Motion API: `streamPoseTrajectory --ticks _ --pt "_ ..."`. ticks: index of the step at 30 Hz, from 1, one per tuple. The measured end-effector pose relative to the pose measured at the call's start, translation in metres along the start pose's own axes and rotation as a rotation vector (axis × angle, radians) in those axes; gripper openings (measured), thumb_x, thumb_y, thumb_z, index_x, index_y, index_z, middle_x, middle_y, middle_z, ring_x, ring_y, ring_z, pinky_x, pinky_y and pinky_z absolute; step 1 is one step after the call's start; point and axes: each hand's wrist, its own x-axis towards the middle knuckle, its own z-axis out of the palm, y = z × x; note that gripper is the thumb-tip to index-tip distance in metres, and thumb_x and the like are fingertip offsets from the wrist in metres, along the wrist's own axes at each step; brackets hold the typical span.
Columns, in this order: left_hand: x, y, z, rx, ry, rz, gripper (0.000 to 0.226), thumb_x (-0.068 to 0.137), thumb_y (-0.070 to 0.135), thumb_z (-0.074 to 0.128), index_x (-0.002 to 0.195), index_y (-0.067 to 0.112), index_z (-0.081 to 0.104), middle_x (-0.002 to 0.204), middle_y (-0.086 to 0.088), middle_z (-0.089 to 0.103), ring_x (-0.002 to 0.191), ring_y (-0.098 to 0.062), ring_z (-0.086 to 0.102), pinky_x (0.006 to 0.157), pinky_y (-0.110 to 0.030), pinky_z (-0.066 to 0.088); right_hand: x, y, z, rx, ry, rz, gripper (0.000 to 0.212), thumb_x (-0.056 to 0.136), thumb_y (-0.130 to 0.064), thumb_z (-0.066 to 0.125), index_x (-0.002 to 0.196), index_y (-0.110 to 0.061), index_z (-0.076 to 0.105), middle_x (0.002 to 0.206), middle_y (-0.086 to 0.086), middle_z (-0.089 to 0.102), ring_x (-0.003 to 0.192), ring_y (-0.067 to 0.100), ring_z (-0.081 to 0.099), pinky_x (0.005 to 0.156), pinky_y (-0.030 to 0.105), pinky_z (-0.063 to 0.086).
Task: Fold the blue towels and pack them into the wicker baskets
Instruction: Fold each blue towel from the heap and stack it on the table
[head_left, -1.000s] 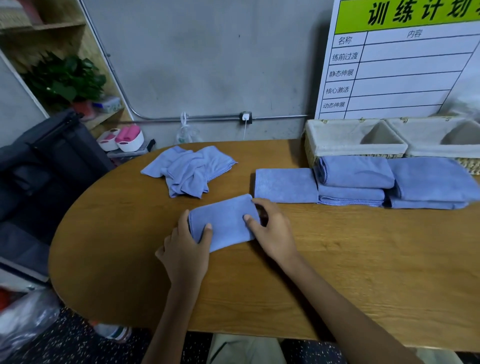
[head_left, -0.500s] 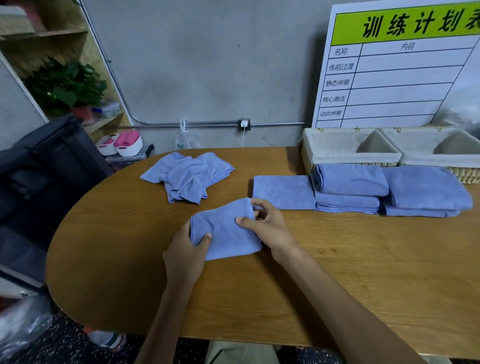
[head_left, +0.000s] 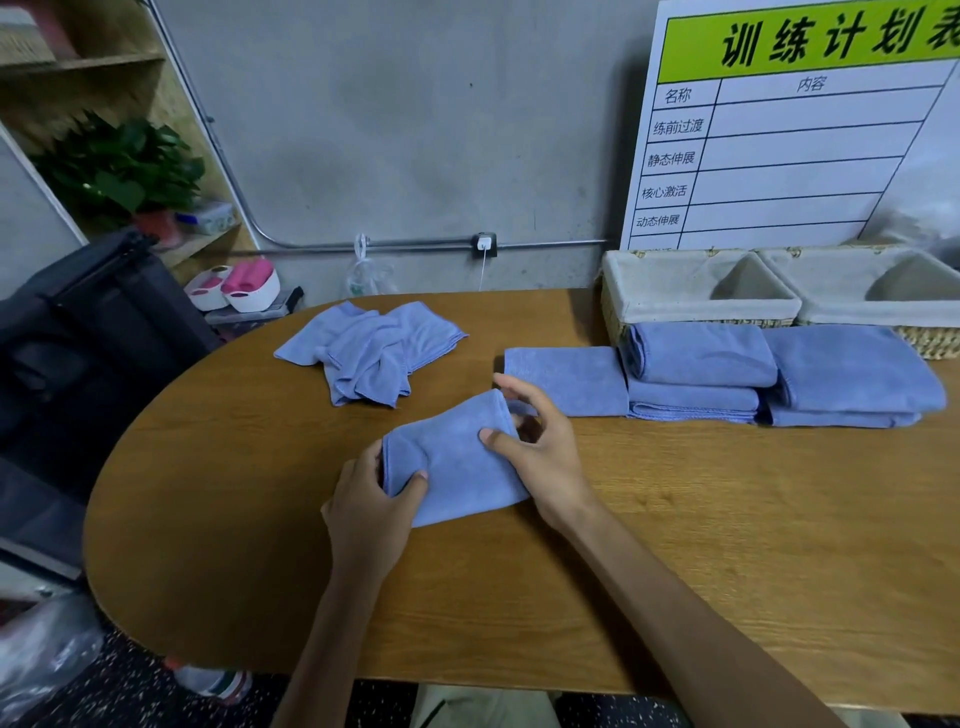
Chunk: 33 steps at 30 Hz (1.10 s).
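Note:
A folded blue towel (head_left: 454, 457) sits in front of me on the wooden table (head_left: 727, 545). My left hand (head_left: 366, 512) pinches its near left corner between thumb and fingers. My right hand (head_left: 537, 444) grips its right edge, which is raised off the table. Further back lies a crumpled blue towel (head_left: 369, 348). To the right a single folded towel (head_left: 569, 379) lies flat beside two stacks of folded towels (head_left: 698, 369) (head_left: 852, 374). Behind them stand two lined wicker baskets (head_left: 675, 309) (head_left: 883, 314), which look empty.
A white planning board (head_left: 789, 135) leans on the wall behind the baskets. Left of the table are a dark bag (head_left: 93, 322), a wooden shelf with a plant (head_left: 119, 171) and white containers (head_left: 236, 286). A plastic bag (head_left: 41, 654) and a bottle (head_left: 213, 680) lie on the floor.
Both hands went from pressing the folded towel flat to gripping it. Its right edge has lifted off the table and the towel bulges upward.

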Motion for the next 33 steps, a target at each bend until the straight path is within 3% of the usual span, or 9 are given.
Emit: streamPoseTrajectory --ticks 8,10,12,15,18,21,24,28,33 --pt "0.025 0.014 -0.018 -0.766 -0.304 -0.089 0.06 0.088 0.057 0.066 0.137 0.023 0.057 0.133 0.005 0.066 0.127 -0.016 0.059 0.107 -0.043 0.045 0.014 -0.043 0.016 0.082 -0.211 -0.152 0.056 0.081 0.005 0.074 0.129 -0.023 0.064 0.13 0.005 0.059 0.094 0.009 0.059 0.087 0.033 0.052" --pt "0.029 0.029 -0.019 -1.019 -0.415 -0.196 0.044 0.096 0.048 0.056 0.129 0.019 0.06 0.12 0.001 0.073 0.114 -0.02 0.068 0.095 -0.04 0.054 0.024 -0.051 0.015 0.205 -0.189 -0.097 0.057 0.081 0.008 0.073 0.129 -0.022 0.063 0.129 0.004 0.063 0.094 0.013 0.063 0.086 0.038 0.056" --pt "0.038 0.042 -0.013 -1.166 -0.502 -0.278 0.031 0.1 0.038 0.047 0.12 0.018 0.06 0.107 -0.002 0.077 0.096 -0.019 0.074 0.09 -0.043 0.055 0.038 -0.058 0.006 0.212 -0.122 -0.073 0.056 0.082 0.01 0.071 0.13 -0.017 0.062 0.12 -0.003 0.066 0.081 0.004 0.062 0.076 0.025 0.054" --pt "0.061 0.063 -0.001 -1.039 -0.54 -0.13 0.061 0.093 0.027 0.066 0.149 0.02 0.042 0.142 -0.004 0.059 0.124 -0.022 0.062 0.105 -0.047 0.049 0.063 -0.06 -0.02 0.067 0.008 -0.08 0.05 0.084 0.005 0.072 0.129 -0.015 0.063 0.117 -0.003 0.064 0.086 0.0 0.063 0.078 0.017 0.05" --pt "0.084 0.093 0.022 -0.914 -0.477 -0.026 0.088 0.089 0.015 0.073 0.158 0.035 0.021 0.148 0.01 0.047 0.129 -0.013 0.056 0.1 -0.034 0.054 0.088 -0.056 -0.057 -0.126 0.125 -0.093 0.042 0.086 -0.003 0.073 0.126 -0.016 0.065 0.105 -0.011 0.063 0.092 -0.007 0.06 0.082 0.014 0.047" --pt "0.102 0.128 0.048 -0.831 -0.482 0.108 0.084 0.09 0.018 0.075 0.155 0.04 0.027 0.148 0.015 0.042 0.132 -0.007 0.049 0.099 -0.029 0.054 0.112 -0.054 -0.09 -0.304 0.229 -0.067 0.039 0.088 -0.012 0.072 0.126 -0.015 0.064 0.104 -0.008 0.061 0.09 0.003 0.062 0.083 0.021 0.051" --pt "0.115 0.147 0.072 -0.683 -0.489 0.126 0.076 0.095 0.019 0.069 0.155 0.036 0.027 0.153 0.013 0.032 0.133 -0.006 0.04 0.074 -0.013 0.055 0.129 -0.045 -0.11 -0.723 0.256 -0.115 0.036 0.087 -0.013 0.069 0.122 -0.016 0.062 0.118 0.007 0.048 0.091 0.026 0.059 0.086 0.035 0.049" --pt "0.118 0.143 0.105 -0.44 -0.505 0.077 0.069 0.099 0.024 0.063 0.156 0.032 0.026 0.159 0.008 0.026 0.133 -0.014 0.037 0.077 -0.035 0.058 0.131 -0.024 -0.116 -1.375 0.125 -0.075 0.031 0.085 -0.002 0.053 0.111 -0.016 0.06 0.129 0.012 0.042 0.101 0.035 0.051 0.072 0.039 0.038" --pt "0.119 0.143 0.117 -0.489 -0.421 0.017 0.062 0.098 0.021 0.063 0.152 0.033 0.034 0.153 0.006 0.033 0.119 -0.019 0.046 0.055 -0.03 0.056 0.126 -0.005 -0.099 -1.336 0.091 -0.43 0.032 0.086 -0.02 0.043 0.097 -0.007 0.07 0.117 0.016 0.059 0.088 0.039 0.057 0.069 0.041 0.04"
